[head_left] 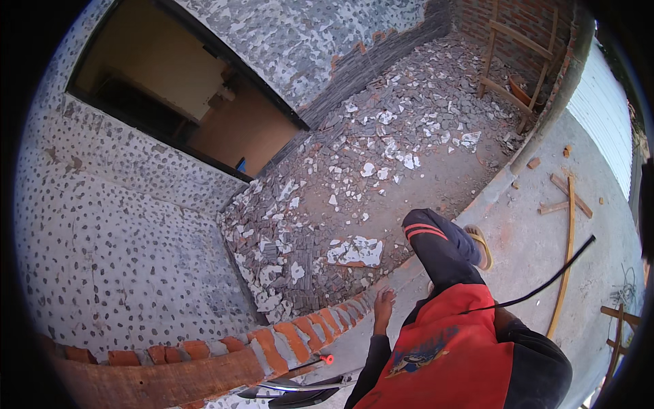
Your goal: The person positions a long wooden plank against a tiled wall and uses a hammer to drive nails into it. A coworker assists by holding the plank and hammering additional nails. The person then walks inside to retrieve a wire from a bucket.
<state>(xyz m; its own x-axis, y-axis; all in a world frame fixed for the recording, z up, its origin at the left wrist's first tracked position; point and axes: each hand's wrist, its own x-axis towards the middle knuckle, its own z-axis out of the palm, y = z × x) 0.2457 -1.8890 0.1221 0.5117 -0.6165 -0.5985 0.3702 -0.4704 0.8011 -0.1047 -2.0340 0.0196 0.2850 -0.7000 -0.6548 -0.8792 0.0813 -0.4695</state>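
My left hand (pixel 384 303) hangs beside the low brick wall (pixel 293 341), fingers loosely bent and apart, with nothing seen in them. It appears not to touch the bricks. Of my right arm, the dark sleeve and a bit of bare forearm (pixel 504 322) show; the hand itself is hidden behind my red shirt (pixel 443 347). A thin black cable or rod (pixel 545 285) sticks out past my right side; what holds its lower end cannot be seen. One knee is bent forward, with a yellowish sandal (pixel 482 245) on the concrete.
Broken tile and plaster rubble (pixel 368 163) covers the floor along the pitted wall (pixel 129 232), near a doorway (pixel 184 88). Wooden strips (pixel 571 252) lie on the concrete at right. A wooden frame (pixel 521 37) leans far right. A rod with an orange-red end (pixel 327 359) lies below the wall.
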